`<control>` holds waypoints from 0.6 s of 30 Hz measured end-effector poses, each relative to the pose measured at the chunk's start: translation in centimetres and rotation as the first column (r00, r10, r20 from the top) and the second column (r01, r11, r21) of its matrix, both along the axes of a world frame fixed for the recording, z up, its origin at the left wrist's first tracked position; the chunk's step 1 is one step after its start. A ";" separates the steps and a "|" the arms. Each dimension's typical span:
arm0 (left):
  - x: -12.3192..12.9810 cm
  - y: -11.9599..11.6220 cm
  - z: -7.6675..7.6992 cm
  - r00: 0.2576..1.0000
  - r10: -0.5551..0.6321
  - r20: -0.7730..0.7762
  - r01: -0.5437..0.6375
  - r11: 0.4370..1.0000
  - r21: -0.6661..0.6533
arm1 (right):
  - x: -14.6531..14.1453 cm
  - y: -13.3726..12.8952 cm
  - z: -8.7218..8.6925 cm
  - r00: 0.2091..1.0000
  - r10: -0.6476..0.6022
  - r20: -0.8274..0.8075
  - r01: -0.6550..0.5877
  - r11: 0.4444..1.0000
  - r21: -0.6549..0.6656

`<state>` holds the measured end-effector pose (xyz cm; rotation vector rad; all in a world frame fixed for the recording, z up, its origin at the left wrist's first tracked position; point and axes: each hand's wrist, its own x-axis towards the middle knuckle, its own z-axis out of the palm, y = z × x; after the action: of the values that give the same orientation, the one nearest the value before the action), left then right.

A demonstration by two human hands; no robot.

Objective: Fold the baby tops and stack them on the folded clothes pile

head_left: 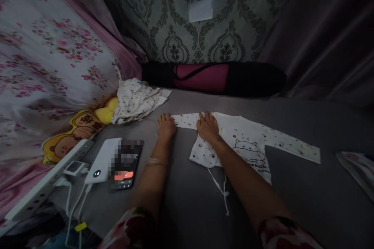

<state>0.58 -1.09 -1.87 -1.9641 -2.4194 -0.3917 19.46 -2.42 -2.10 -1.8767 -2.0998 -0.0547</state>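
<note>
A small white long-sleeved top [248, 130] with a cartoon animal on its front lies spread on the grey surface [187, 202]. My left hand [166, 125] rests at the cuff of its left-hand sleeve, palm down with fingers extended. Flat on the shoulder end of that same sleeve is my right hand [208, 126], fingers stretched out and slightly apart. The other sleeve reaches out to the right. White ties hang from the lower edge of the top, and my right forearm covers part of its front.
Crumpled patterned cloth [137, 99] and yellow cushions [84, 120] lie at the left. Nearer are a phone [128, 163], a white power bank [102, 159] and a power strip [43, 186] with cables. A black and pink roll [201, 77] lines the wall; folded fabric [356, 167] sits right.
</note>
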 end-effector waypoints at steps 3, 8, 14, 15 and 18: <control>-0.4 0.0 0.0 1.000 0.010 0.010 -0.010 1.000 0.004 | 0.0 0.0 0.2 1.000 0.000 0.002 0.000 1.000 -0.030; -0.1 -0.1 0.1 1.000 0.019 -0.008 -0.019 1.000 -0.001 | 0.0 0.2 0.5 1.000 0.000 -0.003 -0.001 0.994 -0.105; 0.2 -0.3 -0.1 0.999 0.030 -0.037 -0.028 0.998 0.054 | 0.0 0.4 0.6 1.000 0.005 0.003 -0.005 0.986 -0.167; 0.2 -0.3 -0.2 0.999 0.031 -0.042 -0.028 0.997 0.067 | 0.0 0.5 0.8 1.000 0.006 -0.007 -0.008 0.984 -0.177; 0.3 -0.4 -0.2 0.998 0.034 -0.054 -0.028 0.994 0.107 | 0.6 1.0 1.9 0.995 0.019 -0.100 -0.046 0.960 -0.277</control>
<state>0.87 -1.52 -2.08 -1.8667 -2.3407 -0.4498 20.06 -1.40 -0.16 -1.9524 -2.1634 0.3507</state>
